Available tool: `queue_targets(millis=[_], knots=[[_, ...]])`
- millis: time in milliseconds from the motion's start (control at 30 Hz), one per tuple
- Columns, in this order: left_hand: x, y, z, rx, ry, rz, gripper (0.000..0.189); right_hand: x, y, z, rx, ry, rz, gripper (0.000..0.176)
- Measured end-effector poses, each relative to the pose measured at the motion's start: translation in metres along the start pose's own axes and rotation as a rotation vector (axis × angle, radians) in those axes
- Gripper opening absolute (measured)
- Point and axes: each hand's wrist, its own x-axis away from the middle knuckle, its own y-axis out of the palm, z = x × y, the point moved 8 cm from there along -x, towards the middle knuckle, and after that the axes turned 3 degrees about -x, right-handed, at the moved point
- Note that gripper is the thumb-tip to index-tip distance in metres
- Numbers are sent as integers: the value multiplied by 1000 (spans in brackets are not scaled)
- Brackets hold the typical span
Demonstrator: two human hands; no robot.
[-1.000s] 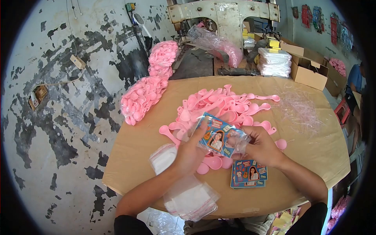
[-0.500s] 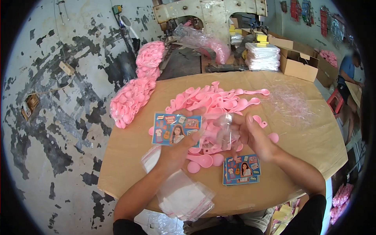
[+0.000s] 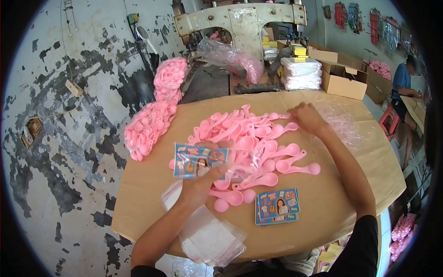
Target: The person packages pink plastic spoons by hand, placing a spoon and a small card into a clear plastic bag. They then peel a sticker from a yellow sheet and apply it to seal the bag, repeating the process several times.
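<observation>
My left hand (image 3: 200, 180) is closed on a clear plastic bag (image 3: 247, 164) together with a blue printed card (image 3: 189, 161) showing a portrait and small pictures. The bag spreads to the right over a heap of pink measuring spoons (image 3: 230, 127). Reaching to the far right side of the heap, my right hand (image 3: 308, 117) has its fingers curled over the end of a pink measuring spoon (image 3: 284, 116); the fingertips are partly hidden. A stack of the same blue cards (image 3: 278, 205) lies near the front edge. Flat clear bags (image 3: 210, 235) lie beneath my left forearm.
Thin clear plastic strips (image 3: 339, 124) lie on the right of the brown-covered table (image 3: 323, 203). Bagged pink spoons (image 3: 150, 122) lean at the left edge. Behind stand a metal machine (image 3: 244, 23), stacked clear packs (image 3: 301, 74) and a cardboard box (image 3: 344, 81). Another person (image 3: 404, 85) sits far right.
My right hand has left the clear bag and moved up and right to a spoon at the heap's far side. My left hand still holds the bag and card. The view has shifted slightly.
</observation>
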Motion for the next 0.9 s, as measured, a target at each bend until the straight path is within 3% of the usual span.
queue_targets(millis=[267,367,467,567,633,700,733,833,900], knots=[[4,17,0,-107,-71,-77,41,10,13,2,102,101,-206,26],[6,18,4,-73,-76,-56,39,10,3,-1,129,98,-180,19],[7,21,10,50,-31,-67,38,2,-40,-1,61,134,123,12],[7,19,13,70,-9,-76,39,2,-122,-16,-139,52,294,18],[7,19,12,89,-26,-78,39,11,-186,-54,-325,-3,372,22],[7,18,12,87,-15,-73,39,22,-210,-64,-630,12,314,22],[7,18,12,77,1,-72,39,24,-211,-66,-784,27,282,22],[7,13,7,65,-29,-39,39,22,-184,-47,-103,100,276,16],[5,8,7,68,-62,6,40,30,-158,-52,-550,176,151,18]])
